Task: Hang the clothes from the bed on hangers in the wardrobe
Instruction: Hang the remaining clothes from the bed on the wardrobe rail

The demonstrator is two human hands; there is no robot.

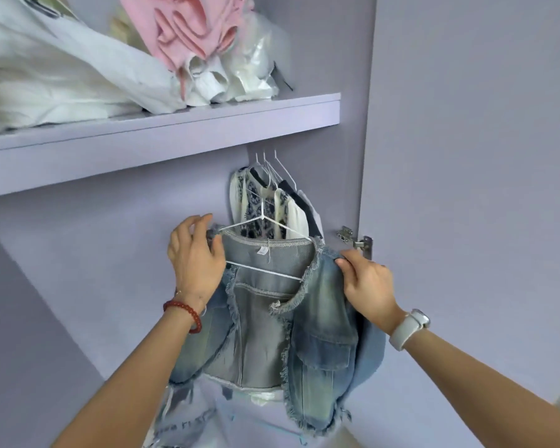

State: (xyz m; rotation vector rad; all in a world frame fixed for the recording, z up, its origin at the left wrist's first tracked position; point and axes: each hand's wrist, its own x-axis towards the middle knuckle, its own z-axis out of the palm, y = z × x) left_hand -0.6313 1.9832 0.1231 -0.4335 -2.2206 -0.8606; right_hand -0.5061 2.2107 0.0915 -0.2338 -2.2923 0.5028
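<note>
hands [281,273] hold denim jacket [307,324] on white hanger [262,221], hook hidden

Single head-worn wide-angle view, facing forward and slightly upward into an open lilac wardrobe [110,253] at close range. The shelf [162,140] runs across the upper frame, seen partly from below; both forearms enter from the lower edge; the wardrobe door [466,156] fills the right side.
</note>
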